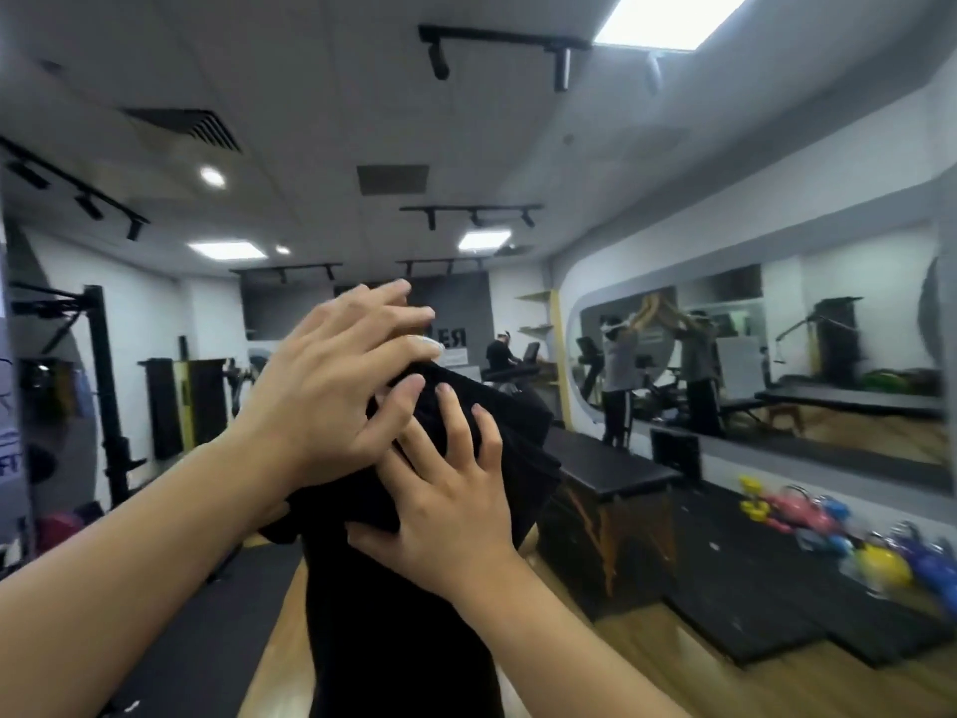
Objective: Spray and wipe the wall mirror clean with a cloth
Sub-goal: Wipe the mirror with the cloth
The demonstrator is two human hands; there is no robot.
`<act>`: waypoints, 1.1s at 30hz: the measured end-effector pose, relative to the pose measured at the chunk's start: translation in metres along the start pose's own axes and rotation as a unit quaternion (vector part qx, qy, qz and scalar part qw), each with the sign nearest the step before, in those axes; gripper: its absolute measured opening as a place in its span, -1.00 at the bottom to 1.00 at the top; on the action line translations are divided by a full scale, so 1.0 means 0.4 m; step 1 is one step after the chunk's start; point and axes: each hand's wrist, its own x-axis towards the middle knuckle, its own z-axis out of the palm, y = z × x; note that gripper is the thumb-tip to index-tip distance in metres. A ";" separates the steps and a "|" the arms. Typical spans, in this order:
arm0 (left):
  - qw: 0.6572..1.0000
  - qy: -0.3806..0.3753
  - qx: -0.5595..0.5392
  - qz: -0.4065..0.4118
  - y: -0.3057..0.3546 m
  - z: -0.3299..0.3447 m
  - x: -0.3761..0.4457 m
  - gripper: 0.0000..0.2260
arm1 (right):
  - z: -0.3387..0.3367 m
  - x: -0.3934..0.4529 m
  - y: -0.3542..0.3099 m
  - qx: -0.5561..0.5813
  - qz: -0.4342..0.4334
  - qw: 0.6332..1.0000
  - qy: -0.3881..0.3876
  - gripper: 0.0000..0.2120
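Note:
I face the wall mirror (321,209), which fills most of the view and reflects a gym. A black cloth (523,448) lies bunched against the glass at the centre. My left hand (331,391) comes in from the lower left and presses on the cloth's upper part with its fingers spread and fairly straight. My right hand (450,505) reaches up from the lower right, fingers splayed on the cloth just below the left hand. The two hands overlap slightly. My dark torso shows reflected below the cloth. No spray bottle is in view.
A long mirror (777,355) runs along the right wall, with people reflected in it. Coloured kettlebells (880,557) and dumbbells sit on the floor at the right, beside a black bench (611,469) and black mats. A black rack (103,386) stands at the left.

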 end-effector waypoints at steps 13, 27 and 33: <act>0.996 -0.026 0.047 0.065 0.132 0.153 0.041 -0.56 | -0.076 -0.227 0.305 -0.054 0.157 0.986 -0.004 -0.32; 0.988 0.001 0.157 -0.008 0.070 0.167 0.064 -0.47 | -0.118 -0.334 0.524 0.009 0.463 0.886 0.039 -0.35; 0.979 0.103 0.143 0.099 0.048 0.177 0.042 -0.71 | -0.073 -0.310 0.414 0.034 0.554 0.825 0.112 -0.38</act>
